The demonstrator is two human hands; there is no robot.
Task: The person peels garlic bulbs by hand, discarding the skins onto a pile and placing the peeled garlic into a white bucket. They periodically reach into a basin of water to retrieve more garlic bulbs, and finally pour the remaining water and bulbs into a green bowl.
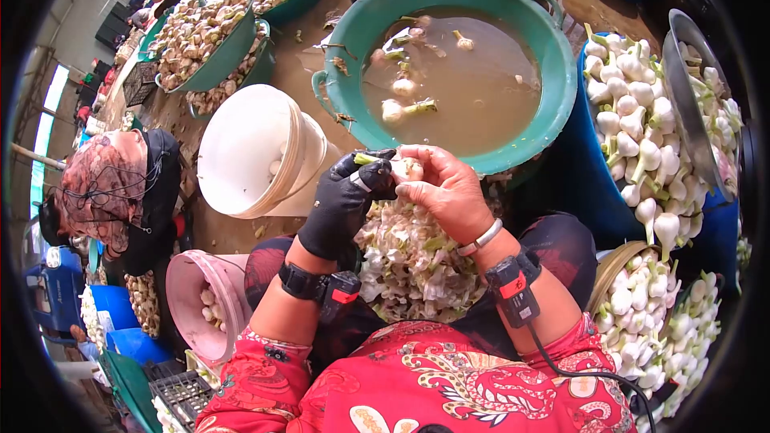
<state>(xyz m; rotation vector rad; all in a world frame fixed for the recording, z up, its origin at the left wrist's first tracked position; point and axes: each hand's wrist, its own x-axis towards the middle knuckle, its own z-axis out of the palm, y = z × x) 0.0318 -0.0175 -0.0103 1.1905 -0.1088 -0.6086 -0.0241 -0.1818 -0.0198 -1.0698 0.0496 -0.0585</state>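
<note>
My left hand (341, 202), in a black glove, is closed around the green stem end of a garlic bulb (407, 171). The fingers and thumb of my right hand (451, 191), which is bare, pinch the bulb's other side. Part of the bulb is hidden by the fingers. Below both hands, between my knees, lies a heap of garlic skins and trimmings (417, 265). Just beyond the hands stands a green tub (341, 100) of murky water, where several garlic bulbs (403, 87) float.
A white bucket (241, 144) and a pink bucket (183, 305) with garlic inside stand to my left. Cleaned garlic (634, 112) fills a blue container at the right. Unpeeled garlic (196, 36) is heaped in green tubs behind. A person in a patterned head covering (104, 184) sits left.
</note>
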